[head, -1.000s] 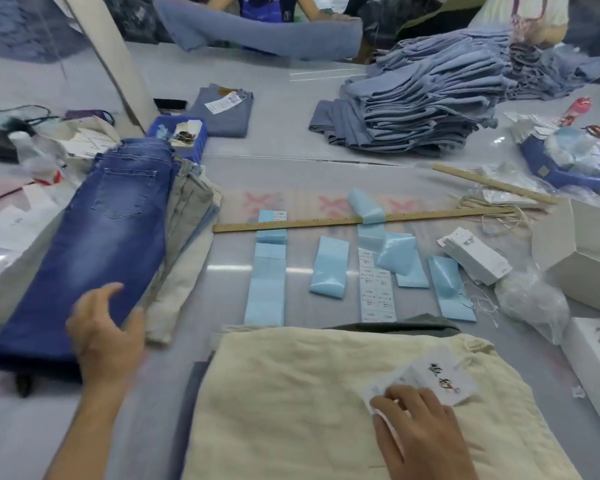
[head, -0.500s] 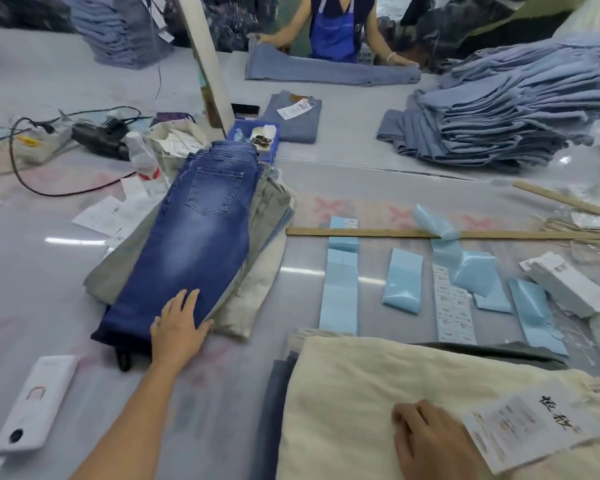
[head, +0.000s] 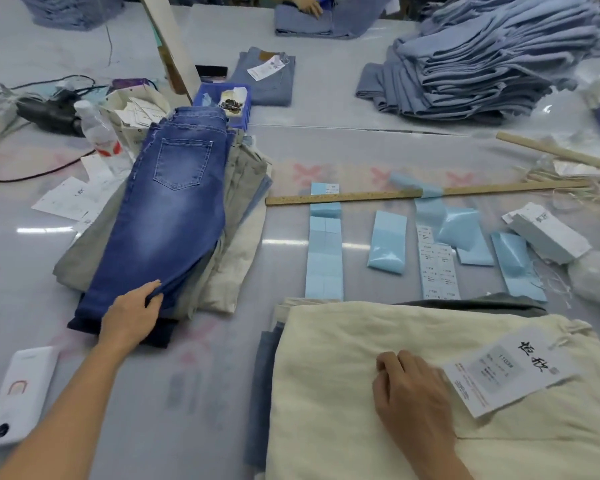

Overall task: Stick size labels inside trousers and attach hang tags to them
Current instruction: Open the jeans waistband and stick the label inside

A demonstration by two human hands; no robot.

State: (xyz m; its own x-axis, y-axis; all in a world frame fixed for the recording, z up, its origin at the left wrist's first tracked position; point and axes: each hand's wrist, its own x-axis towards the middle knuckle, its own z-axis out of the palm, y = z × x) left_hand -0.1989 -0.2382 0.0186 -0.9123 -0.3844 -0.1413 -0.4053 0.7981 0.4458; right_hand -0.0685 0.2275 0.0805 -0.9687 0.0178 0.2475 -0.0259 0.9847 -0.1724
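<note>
Since half a second ago, the left hand (head: 130,317) has curled its fingers (head: 153,291) round the near hem of the blue jeans (head: 174,216), whose long axis runs away up the desk (head: 194,393). Right hand (head: 409,393) rests, fingers loosely bent, gripping nothing, on the cream trousers (head: 343,358) beside their hang tag (head: 506,372). Left is nearer for pulling the jeans over.

the left hand (head: 132,315) grips the hem end of the blue jeans (head: 174,216) topping a pile on the bench (head: 194,393). the right hand (head: 413,400) rests, fingers curled, on cream trousers (head: 343,375) beside their hang tag (head: 510,368). blue label strips (head: 324,258) lie near a wooden ruler (head: 361,196).
</note>
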